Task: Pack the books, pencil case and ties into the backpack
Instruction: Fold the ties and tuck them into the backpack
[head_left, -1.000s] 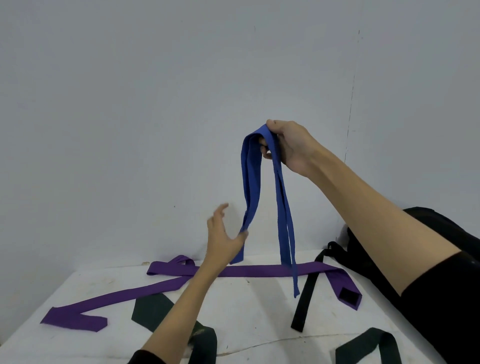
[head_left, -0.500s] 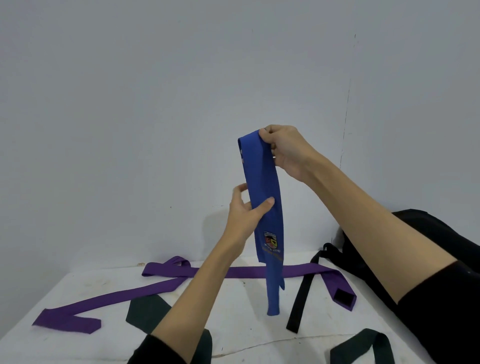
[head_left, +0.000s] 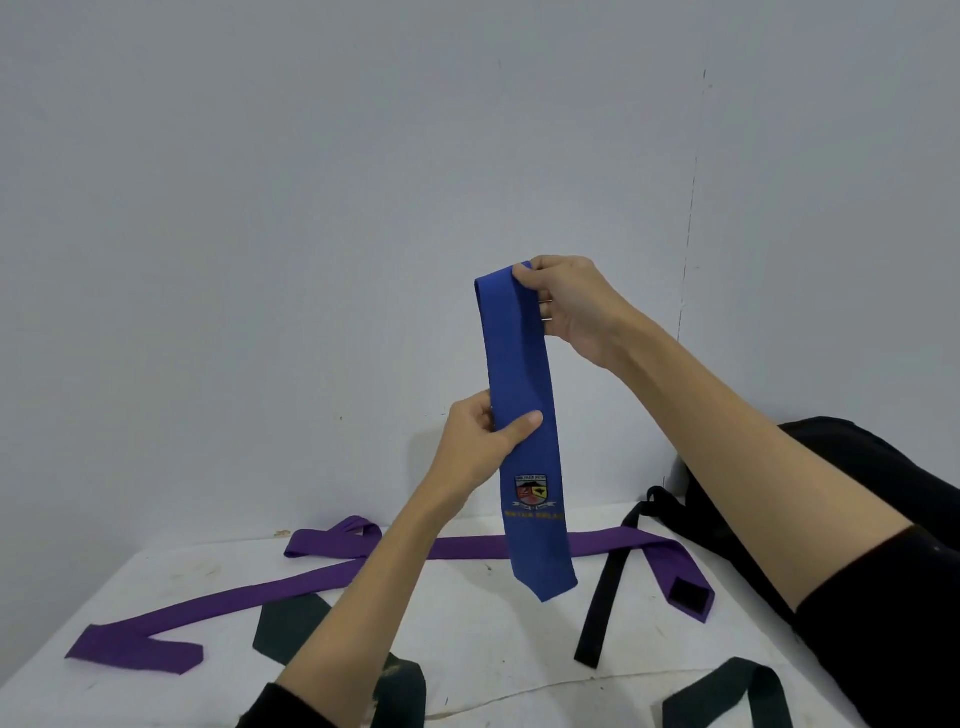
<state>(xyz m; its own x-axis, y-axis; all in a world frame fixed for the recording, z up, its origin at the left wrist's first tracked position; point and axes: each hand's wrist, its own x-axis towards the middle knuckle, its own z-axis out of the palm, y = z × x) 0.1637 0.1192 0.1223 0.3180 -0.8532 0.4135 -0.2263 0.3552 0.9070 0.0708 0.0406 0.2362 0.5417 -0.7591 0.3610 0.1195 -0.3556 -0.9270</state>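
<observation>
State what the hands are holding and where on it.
Both hold the blue tie. The right hand pinches its folded top; the left hand has its grip partway down, above the crest.

My right grip (head_left: 566, 306) is raised, fingers pinched, arm outstretched. My left grip (head_left: 483, 447) pinches lower, forearm angled upward.

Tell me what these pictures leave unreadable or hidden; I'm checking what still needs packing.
- Backpack, head view: mostly behind the right forearm, its opening unseen.
- Books and pencil case: not in view.
- Dark green tie: partly under the left forearm, cut by the bottom edge.
- Crest lettering on the blue tie: too small to read.
- Right hand: fingers behind the tie hidden.
</observation>
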